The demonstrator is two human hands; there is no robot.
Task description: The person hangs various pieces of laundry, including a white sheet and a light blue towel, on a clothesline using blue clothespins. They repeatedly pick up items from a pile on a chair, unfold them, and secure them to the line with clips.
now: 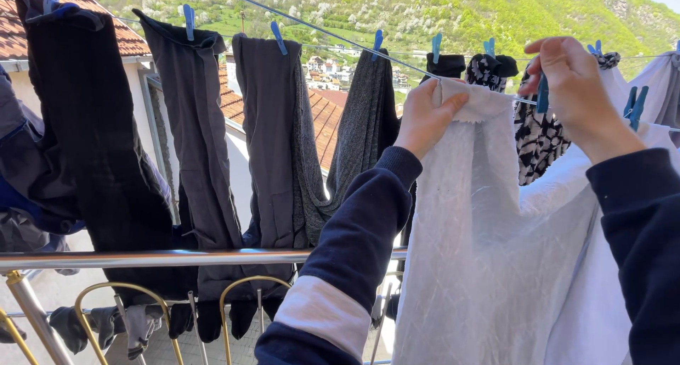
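Fingers (453, 103) of my left hand (425, 117) pinch the white cloth (489, 251) folded over the clothesline (340, 35); my right hand (574, 88) squeezes a blue clothespin (542, 93) beside it. Beyond, dark socks (198, 145) hang pegged above the railing (163, 257).

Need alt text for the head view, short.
Two hands in dark blue sleeves hang a white cloth on a clothesline: the left hand holds its folded top edge, the right hand pinches a blue plastic peg. Dark socks hang pegged alongside.
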